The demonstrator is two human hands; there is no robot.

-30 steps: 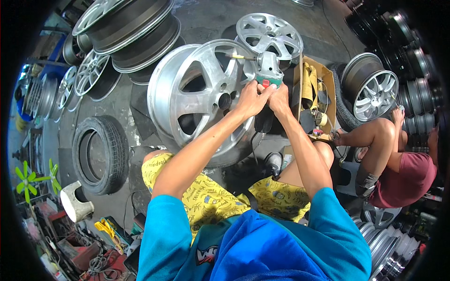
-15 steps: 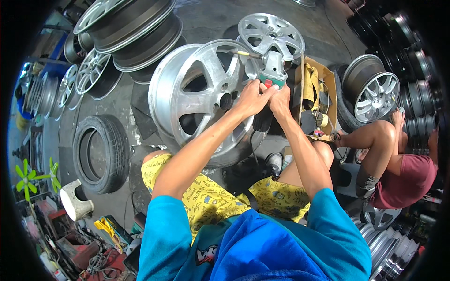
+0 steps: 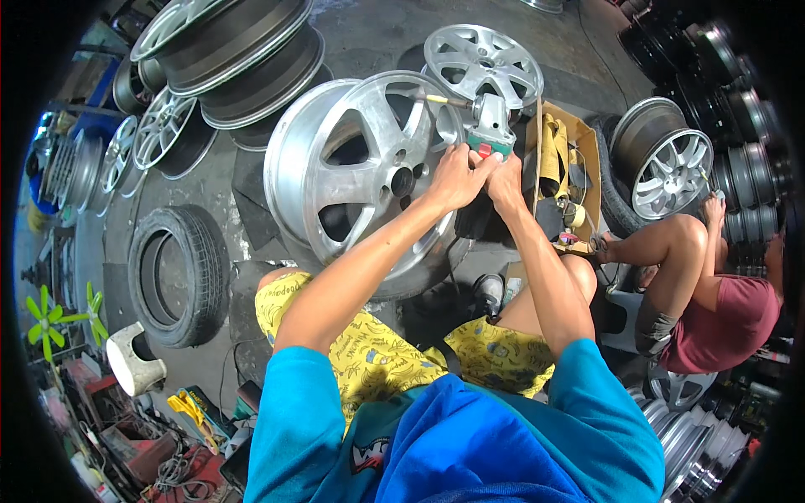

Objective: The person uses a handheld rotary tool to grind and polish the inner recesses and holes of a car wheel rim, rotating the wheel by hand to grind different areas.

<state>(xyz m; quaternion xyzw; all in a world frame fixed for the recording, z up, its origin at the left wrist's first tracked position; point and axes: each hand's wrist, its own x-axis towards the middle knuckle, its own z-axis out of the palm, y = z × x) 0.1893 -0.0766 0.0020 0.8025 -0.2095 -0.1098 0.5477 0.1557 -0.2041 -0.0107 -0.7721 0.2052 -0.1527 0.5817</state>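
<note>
With the grip of my left hand (image 3: 455, 178) and right hand (image 3: 506, 182) wrapped round the power tool (image 3: 493, 126) at the far right of the silver wheel (image 3: 345, 192), I judged work under way, the remainder unclear.

The near wheel (image 3: 385, 149) has a tyre (image 3: 208, 289) left, box (image 3: 593, 176) right.

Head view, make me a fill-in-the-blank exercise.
The bare left hand and bare right hand hold a green-and-silver power tool with a ____ patch.
A brown cardboard box stands to the ____ of the silver spoked wheel nearest the hands.
The patterned cloth shorts are ____.
Missing: red; right; yellow.
</note>
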